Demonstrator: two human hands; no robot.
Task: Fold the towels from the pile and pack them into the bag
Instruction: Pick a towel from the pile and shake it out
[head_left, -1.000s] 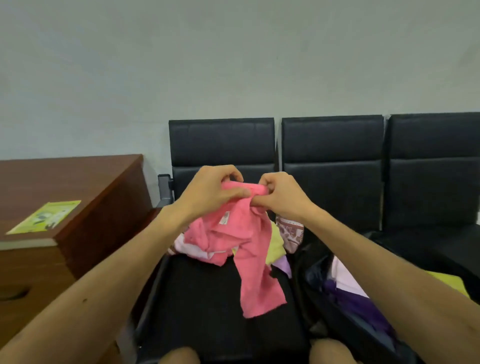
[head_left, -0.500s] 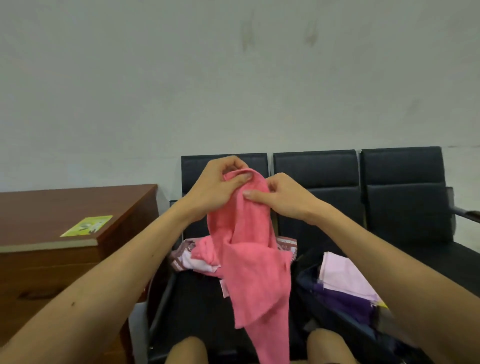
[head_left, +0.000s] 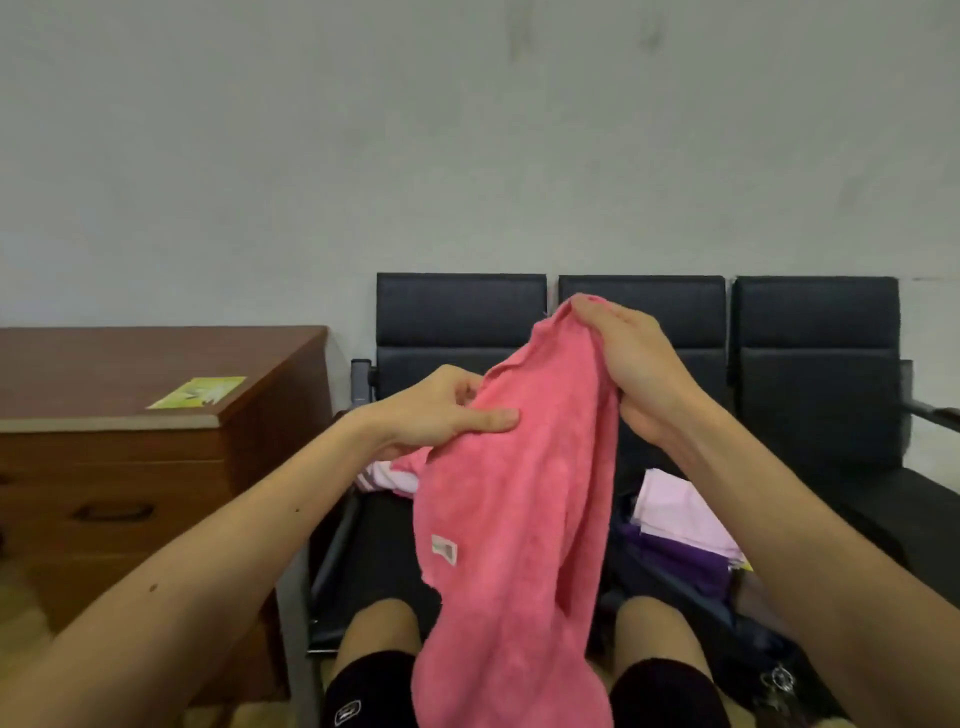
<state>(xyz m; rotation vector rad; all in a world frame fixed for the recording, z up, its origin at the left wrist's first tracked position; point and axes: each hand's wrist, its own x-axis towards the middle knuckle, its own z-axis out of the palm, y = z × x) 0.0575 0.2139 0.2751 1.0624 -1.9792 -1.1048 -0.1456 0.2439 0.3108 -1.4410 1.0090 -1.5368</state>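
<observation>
Pink towel (head_left: 519, 519) ran off the btm edge, so its lower end wasn't seen. Left hand (head_left: 441, 410): fingertips were tucked behind the cloth, only thumb & knuckles showed. Right hand (head_left: 634, 374): part of its grip was lost inside the top fold. Pile (head_left: 387, 478) sat mostly behind the towel, just a striped scrap showed. Bag (head_left: 680, 597) was largely covered by towel & right forearm, outline unclear. Tag (head_left: 444, 550) on the towel was too small to read, same w/ the leaflet (head_left: 200, 392) print. Desk (head_left: 130, 467) was cut by the left edge.
</observation>
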